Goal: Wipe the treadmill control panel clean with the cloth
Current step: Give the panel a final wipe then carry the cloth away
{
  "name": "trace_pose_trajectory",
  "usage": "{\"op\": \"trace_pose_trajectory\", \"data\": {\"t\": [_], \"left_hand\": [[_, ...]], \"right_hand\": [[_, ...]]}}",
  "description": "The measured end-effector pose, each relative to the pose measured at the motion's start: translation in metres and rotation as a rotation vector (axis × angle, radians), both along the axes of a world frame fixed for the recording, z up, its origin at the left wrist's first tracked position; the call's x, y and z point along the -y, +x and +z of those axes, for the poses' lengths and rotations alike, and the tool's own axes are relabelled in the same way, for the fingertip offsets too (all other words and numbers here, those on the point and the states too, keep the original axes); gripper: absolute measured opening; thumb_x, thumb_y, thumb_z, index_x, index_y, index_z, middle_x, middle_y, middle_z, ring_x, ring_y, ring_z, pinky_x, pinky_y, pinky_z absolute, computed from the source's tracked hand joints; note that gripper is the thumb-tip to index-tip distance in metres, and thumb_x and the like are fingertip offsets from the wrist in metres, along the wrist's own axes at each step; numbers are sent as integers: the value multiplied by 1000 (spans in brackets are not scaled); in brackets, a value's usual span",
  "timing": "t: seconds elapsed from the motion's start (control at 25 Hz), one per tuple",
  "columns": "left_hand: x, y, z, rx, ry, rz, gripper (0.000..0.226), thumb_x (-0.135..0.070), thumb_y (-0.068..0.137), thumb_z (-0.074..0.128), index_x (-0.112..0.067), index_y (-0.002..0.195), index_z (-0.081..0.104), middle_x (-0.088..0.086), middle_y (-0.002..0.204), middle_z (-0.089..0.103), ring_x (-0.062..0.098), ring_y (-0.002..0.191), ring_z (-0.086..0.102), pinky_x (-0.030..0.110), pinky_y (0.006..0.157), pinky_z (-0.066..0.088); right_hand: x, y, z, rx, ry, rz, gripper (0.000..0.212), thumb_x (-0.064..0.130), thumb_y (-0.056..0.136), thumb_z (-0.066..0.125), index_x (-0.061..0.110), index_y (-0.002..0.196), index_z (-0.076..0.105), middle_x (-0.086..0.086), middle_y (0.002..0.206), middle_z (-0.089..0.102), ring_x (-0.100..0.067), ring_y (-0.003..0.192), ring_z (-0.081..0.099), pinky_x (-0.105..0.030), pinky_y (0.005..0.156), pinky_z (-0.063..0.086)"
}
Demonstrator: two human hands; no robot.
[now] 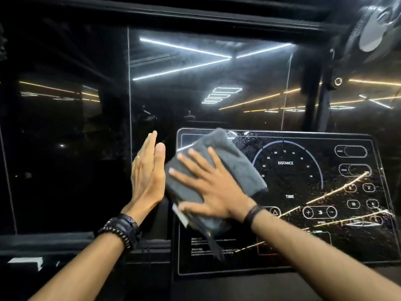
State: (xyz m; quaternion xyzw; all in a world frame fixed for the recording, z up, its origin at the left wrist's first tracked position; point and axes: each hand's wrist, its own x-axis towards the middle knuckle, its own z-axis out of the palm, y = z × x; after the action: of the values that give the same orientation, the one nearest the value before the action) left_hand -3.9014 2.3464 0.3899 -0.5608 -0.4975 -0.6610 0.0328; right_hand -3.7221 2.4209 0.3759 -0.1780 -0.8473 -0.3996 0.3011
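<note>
Your right hand (213, 187) lies flat with the fingers spread wide and straight, and it presses the grey cloth (219, 168) against the left part of the treadmill control panel (325, 246). The folded cloth is under your palm and reaches past your fingertips toward the upper left corner of the panel, and a loose end of it hangs below your thumb. Just to the left of this hand, your left hand (147, 174) stands on its edge beside the panel, fingers straight and together, and holds nothing; it seems near the panel's side, but I cannot tell if it touches. To the right of your pressing hand, the dial marked DISTANCE (285, 162) and the round buttons (320, 212) further out show many small drops or specks. I judge that the wiping is in progress and mostly not done. The next move calls for sliding the cloth rightward over the dial and buttons with even, flat pressure.
</note>
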Motion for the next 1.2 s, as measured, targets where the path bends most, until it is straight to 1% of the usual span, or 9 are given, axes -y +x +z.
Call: {"op": "trace_pose_trajectory", "data": {"t": [0.12, 0.24, 0.32, 0.4, 0.6, 0.76, 0.88, 1.08, 1.2], "left_hand": [[-5, 17, 21, -216, 27, 127, 76, -62, 95, 14, -21, 157, 28, 1, 165, 27, 11, 152, 22, 44, 126, 13], [-17, 35, 40, -486, -64, 229, 81, -64, 93, 7, -19, 158, 26, 2, 166, 22, 13, 154, 15, 40, 127, 4], [-26, 45, 52, -649, -95, 269, 83, -64, 93, 6, -16, 157, 29, 4, 164, 29, 17, 153, 21, 41, 127, 5], [-33, 54, 58, -740, -94, 275, 84, -65, 94, 7, -13, 156, 30, 6, 161, 35, 19, 150, 27, 43, 127, 8], [-51, 71, 55, -798, -159, 352, 86, -66, 95, 7, -8, 152, 35, 8, 156, 42, 22, 146, 33, 43, 126, 11], [-62, 90, 56, -795, -153, 403, 83, -64, 96, 9, -6, 143, 46, 7, 140, 53, 24, 135, 44, 45, 125, 14], [-70, 109, 58, -818, -167, 405, 81, -63, 97, 9, -6, 140, 48, 6, 134, 57, 25, 129, 48, 46, 123, 18], [-74, 122, 57, -837, -145, 521, 69, -59, 100, 14, -10, 125, 56, 7, 109, 60, 27, 102, 54, 46, 106, 35], [-75, 124, 58, -813, -133, 538, 66, -60, 100, 19, -10, 119, 57, 8, 104, 59, 28, 99, 54, 46, 102, 37]], "right_hand": [[-30, -3, 60, -190, -32, -90, 80, 79, 88, 36, 36, 156, 31, -3, 166, 23, -26, 155, 13, -66, 117, 10], [-39, 15, 57, -340, -92, -168, 80, 80, 89, 27, 38, 157, 25, 0, 166, 22, -26, 154, 14, -65, 119, 6], [-41, 33, 52, -394, -109, -211, 80, 81, 89, 22, 39, 157, 21, 0, 166, 20, -25, 154, 12, -64, 120, 4], [-44, 52, 53, -410, -122, -240, 80, 81, 89, 20, 40, 157, 20, 0, 166, 22, -26, 154, 14, -63, 120, 4], [-52, 89, 54, -415, -148, -244, 80, 82, 89, 21, 41, 157, 19, 1, 165, 23, -24, 154, 13, -62, 121, 3], [-60, 121, 56, -427, -168, -263, 80, 84, 88, 18, 43, 157, 18, 3, 165, 23, -22, 154, 14, -61, 121, 3], [-68, 148, 56, -446, -184, -283, 80, 83, 88, 19, 42, 157, 18, 3, 164, 24, -22, 154, 14, -61, 122, 1], [-81, 202, 58, -503, -203, -330, 81, 84, 88, 17, 42, 156, 21, 3, 163, 26, -22, 153, 14, -60, 122, -2], [-93, 239, 59, -553, -210, -369, 81, 84, 87, 14, 41, 155, 23, 2, 162, 28, -23, 153, 15, -61, 121, -2]]}}
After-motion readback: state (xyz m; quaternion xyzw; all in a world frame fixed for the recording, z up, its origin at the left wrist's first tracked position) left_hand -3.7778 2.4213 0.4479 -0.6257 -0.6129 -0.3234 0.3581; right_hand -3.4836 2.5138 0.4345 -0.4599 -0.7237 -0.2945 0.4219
